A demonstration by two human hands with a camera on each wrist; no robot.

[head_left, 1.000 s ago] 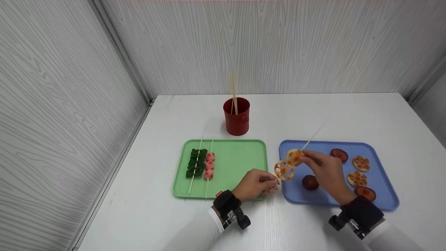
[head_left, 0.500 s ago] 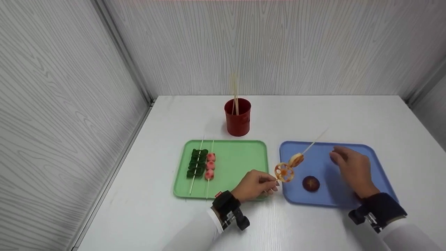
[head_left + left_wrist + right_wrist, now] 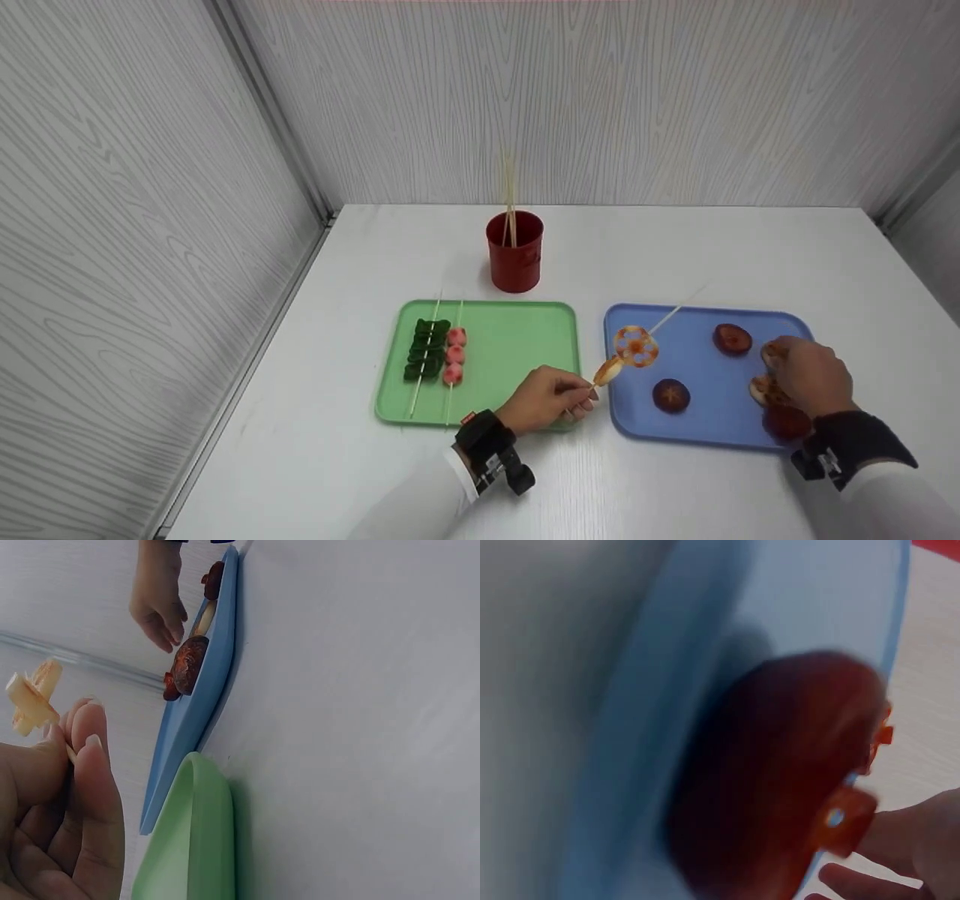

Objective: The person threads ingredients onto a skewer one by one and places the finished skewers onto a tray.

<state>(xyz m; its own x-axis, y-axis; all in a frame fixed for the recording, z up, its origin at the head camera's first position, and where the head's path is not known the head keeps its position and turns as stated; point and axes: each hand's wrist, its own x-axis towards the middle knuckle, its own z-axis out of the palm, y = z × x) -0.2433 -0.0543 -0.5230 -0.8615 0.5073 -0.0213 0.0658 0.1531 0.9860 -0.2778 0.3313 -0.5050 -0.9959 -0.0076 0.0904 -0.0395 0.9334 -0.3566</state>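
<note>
My left hand (image 3: 546, 399) pinches a thin wooden skewer (image 3: 673, 310) between thumb and fingers, near its lower end. Two lotus root slices, an edge-on one (image 3: 608, 371) close to the fingertips and a face-on one (image 3: 636, 346) above it, are threaded on it. In the left wrist view the slices (image 3: 34, 697) cross each other. My right hand (image 3: 817, 379) reaches down over the right side of the blue tray (image 3: 712, 431), fingers loosely bent. Its fingertips are right at a lotus slice (image 3: 772, 352), partly hidden; another lotus slice (image 3: 766, 391) lies below it.
Shiitake mushrooms lie on the blue tray: one (image 3: 670, 395) left, one (image 3: 732, 340) at the back, one (image 3: 786, 424) at the front right. The green tray (image 3: 517, 319) bears a dark green skewer (image 3: 427, 350) and a pink one (image 3: 454, 356). A red cup (image 3: 515, 262) holds several skewers.
My right hand has let go of the skewered lotus slices and moved right across the blue tray. The slices have turned on the skewer. My left hand stays in place, holding the skewer.
</note>
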